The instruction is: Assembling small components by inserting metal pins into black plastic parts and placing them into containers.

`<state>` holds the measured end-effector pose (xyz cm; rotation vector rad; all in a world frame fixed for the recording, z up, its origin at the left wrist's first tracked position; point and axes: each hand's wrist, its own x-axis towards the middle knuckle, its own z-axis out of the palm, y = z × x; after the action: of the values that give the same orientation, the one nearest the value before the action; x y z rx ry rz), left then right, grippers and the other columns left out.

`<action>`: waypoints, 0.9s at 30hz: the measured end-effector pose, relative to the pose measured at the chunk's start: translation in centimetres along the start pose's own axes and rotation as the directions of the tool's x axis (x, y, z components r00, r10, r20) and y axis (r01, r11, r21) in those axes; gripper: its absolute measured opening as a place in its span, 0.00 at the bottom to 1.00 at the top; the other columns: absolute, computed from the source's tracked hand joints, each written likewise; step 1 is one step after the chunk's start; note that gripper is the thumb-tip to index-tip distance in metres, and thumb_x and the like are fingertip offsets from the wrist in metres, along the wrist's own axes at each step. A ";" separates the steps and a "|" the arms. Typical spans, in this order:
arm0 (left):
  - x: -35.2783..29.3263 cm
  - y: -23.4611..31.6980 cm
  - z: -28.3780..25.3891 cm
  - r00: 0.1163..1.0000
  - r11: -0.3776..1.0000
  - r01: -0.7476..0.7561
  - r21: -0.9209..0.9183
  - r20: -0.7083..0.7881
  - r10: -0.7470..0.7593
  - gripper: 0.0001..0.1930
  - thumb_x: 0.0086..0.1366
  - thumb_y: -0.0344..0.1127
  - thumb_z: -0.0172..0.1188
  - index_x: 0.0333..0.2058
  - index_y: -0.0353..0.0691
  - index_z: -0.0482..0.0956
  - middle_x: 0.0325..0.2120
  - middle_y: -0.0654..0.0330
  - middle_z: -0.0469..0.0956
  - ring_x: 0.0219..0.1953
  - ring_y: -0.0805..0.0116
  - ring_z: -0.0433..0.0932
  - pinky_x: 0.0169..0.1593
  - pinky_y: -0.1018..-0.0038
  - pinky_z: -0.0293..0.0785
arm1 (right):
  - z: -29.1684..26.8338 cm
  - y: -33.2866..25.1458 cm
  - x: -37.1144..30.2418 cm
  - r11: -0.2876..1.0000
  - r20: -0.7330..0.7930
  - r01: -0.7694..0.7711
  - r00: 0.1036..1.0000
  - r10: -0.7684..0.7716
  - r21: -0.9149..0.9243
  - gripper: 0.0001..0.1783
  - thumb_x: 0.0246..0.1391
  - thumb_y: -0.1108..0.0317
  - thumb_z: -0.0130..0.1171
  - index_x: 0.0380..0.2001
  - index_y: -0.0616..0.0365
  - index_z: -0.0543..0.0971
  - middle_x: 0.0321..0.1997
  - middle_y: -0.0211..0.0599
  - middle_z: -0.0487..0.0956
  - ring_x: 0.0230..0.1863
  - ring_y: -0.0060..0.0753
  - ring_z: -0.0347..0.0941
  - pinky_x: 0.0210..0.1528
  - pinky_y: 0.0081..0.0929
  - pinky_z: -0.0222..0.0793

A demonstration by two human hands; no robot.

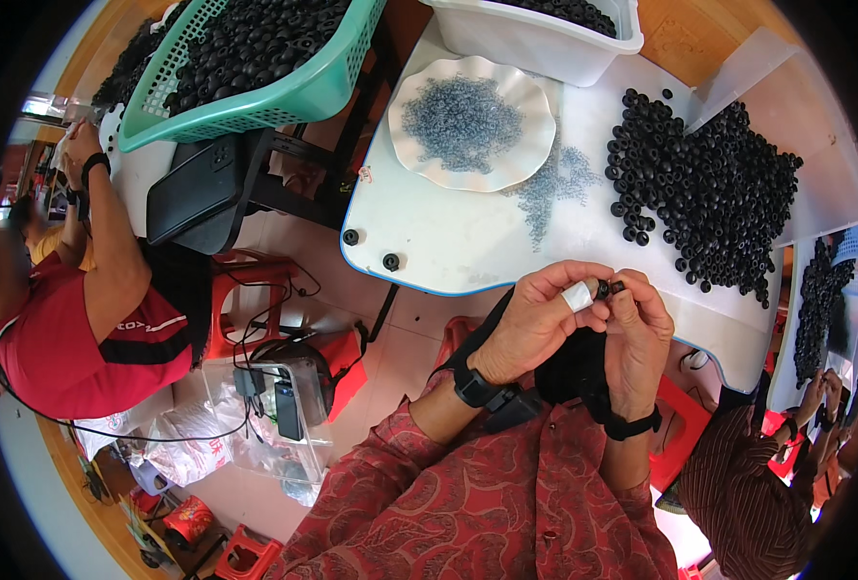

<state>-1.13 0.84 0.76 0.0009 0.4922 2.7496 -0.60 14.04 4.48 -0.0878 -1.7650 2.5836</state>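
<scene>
Both hands meet just past the table's near edge, fingertips together. My left hand (530, 327), with white tape round one finger, pinches a small black round part (603, 288). Against it, my right hand (639, 353) pinches another small dark piece (617, 287); its exact shape is too small to make out. A pile of black ring-shaped parts (704, 174) lies ahead to the right. Ahead to the left, a white wavy-rimmed plate (409, 145) holds many tiny clear pieces (463, 121), and more clear pieces are strewn beside it.
Two loose black parts (391, 261) sit near the left edge of the white table (419, 217). A white tub (545, 43) and a tilted clear bin (815, 145) stand behind. Left, a green basket (255, 111) of black parts and a phone (195, 188) neighbour a co-worker in red (71, 358).
</scene>
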 end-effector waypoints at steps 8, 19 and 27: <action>0.0 0.2 0.6 0.999 0.999 -0.007 0.043 -0.031 0.009 0.13 0.68 0.27 0.53 0.50 0.31 0.74 0.37 0.59 0.77 0.37 0.72 0.79 0.41 0.76 0.79 | 0.0 0.1 0.0 1.000 -0.019 -0.015 1.000 0.014 -0.024 0.08 0.57 0.75 0.59 0.40 0.64 0.80 0.39 0.30 0.73 0.39 0.21 0.69 0.42 0.19 0.65; -0.1 -0.2 0.2 0.998 0.995 -0.037 0.092 -0.052 0.042 0.14 0.67 0.27 0.54 0.50 0.32 0.74 0.42 0.55 0.78 0.38 0.71 0.79 0.41 0.75 0.80 | -0.1 0.4 0.0 0.998 -0.039 -0.027 0.999 0.025 -0.051 0.08 0.56 0.76 0.59 0.39 0.64 0.80 0.40 0.31 0.73 0.41 0.21 0.69 0.46 0.18 0.64; -0.2 -0.1 0.4 0.993 0.990 -0.055 0.127 -0.096 0.067 0.13 0.67 0.27 0.55 0.49 0.32 0.74 0.42 0.55 0.78 0.38 0.70 0.80 0.41 0.74 0.81 | -0.3 0.9 0.1 0.993 -0.045 0.003 0.999 -0.008 -0.120 0.08 0.55 0.78 0.60 0.39 0.65 0.80 0.41 0.33 0.73 0.43 0.23 0.70 0.48 0.20 0.65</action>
<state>-0.89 0.96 1.12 -0.0925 0.7015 2.7835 -0.65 14.03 3.55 -0.1418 -1.9001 2.4496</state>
